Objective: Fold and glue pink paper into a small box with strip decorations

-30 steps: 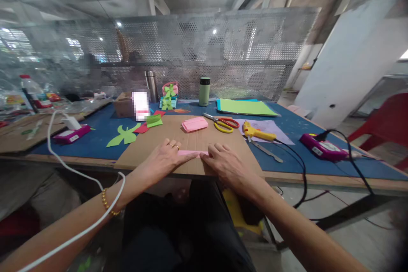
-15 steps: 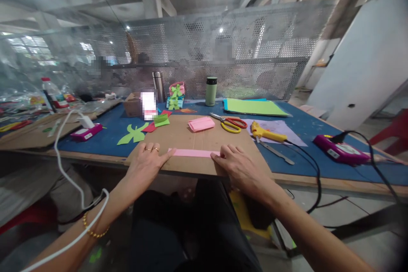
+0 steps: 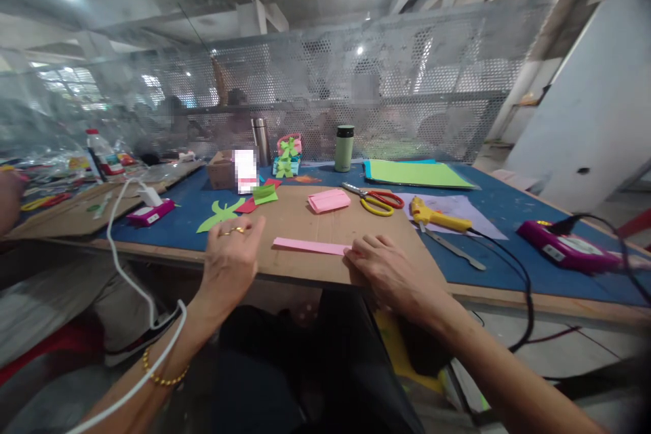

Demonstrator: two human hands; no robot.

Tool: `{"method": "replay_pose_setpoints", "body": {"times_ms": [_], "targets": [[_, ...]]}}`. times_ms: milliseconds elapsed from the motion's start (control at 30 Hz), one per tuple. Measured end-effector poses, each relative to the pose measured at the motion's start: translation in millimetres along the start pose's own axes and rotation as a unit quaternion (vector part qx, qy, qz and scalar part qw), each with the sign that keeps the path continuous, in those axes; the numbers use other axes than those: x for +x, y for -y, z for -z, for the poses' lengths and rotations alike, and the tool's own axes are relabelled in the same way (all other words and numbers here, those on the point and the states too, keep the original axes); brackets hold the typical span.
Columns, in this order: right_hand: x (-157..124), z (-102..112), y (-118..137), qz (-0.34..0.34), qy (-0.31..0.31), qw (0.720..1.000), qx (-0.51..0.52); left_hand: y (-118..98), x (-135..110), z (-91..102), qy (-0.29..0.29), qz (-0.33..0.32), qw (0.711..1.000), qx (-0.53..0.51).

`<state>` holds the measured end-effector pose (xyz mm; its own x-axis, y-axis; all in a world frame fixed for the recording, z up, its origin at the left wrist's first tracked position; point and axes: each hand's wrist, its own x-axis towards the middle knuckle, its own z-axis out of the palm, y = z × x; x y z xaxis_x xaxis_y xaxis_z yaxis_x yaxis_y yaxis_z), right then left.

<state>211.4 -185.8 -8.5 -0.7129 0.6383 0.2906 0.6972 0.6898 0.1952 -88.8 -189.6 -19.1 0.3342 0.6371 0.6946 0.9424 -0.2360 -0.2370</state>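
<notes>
A narrow pink paper strip lies across the brown cardboard sheet at the table's front edge. At its right end, my right hand has bent fingers and thumb closed on the paper. Off the strip's left end, my left hand is lifted, thumb apart from loosely bent fingers, with nothing visible in it; its fingertips are partly hidden. Just behind the strip sits a folded pink paper piece. Scissors with red and yellow handles lie to its right.
A yellow glue gun and a metal blade tool lie on the right, with a cord off the edge. Green paper cutouts are at left. A green tumbler stands behind. A white cable crosses my left arm.
My left hand has let go of the strip's left end and risen slightly away. My right hand stays at the right end. Another person's blurred arm has appeared at the far left.
</notes>
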Motion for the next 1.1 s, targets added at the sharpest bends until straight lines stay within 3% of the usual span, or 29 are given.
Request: {"method": "replay_pose_setpoints", "body": {"times_ms": [67,133,333,533,700,833,933,1000,1100], "targets": [[2.0,2.6,-1.3,-0.003,0.008,1.000,0.010,-12.9,8.5,-5.4,0.005,-0.090,0.991,-0.098],[4.3,5.2,-4.7,-0.006,0.022,0.999,0.024,-23.4,15.0,-16.7,0.057,-0.134,0.977,-0.158],[9.1,1.0,-19.5,-0.014,0.030,0.998,0.047,-26.0,14.9,-40.6,0.080,-0.132,0.977,-0.146],[13.4,-5.9,-17.6,-0.001,0.024,1.000,-0.014,-29.4,18.5,-33.5,0.037,-0.130,0.985,-0.106],[18.3,1.1,-14.8,0.033,0.029,0.998,-0.053,-38.9,20.5,-32.3,0.040,-0.166,0.978,-0.119],[20.3,-4.4,-19.6,0.027,0.024,0.999,-0.015,-38.9,17.0,-37.6,0.058,-0.132,0.976,-0.166],[20.9,-13.8,-23.6,0.011,-0.017,0.998,0.054,-34.1,20.7,-42.2,0.095,-0.068,0.965,-0.234],[21.9,-16.4,-24.7,-0.014,-0.034,0.993,0.115,-29.3,27.7,-45.7,0.140,-0.020,0.947,-0.288],[25.4,-12.2,-26.0,-0.095,-0.012,0.974,0.206,-21.7,41.3,-51.5,0.201,0.022,0.909,-0.364]]}}
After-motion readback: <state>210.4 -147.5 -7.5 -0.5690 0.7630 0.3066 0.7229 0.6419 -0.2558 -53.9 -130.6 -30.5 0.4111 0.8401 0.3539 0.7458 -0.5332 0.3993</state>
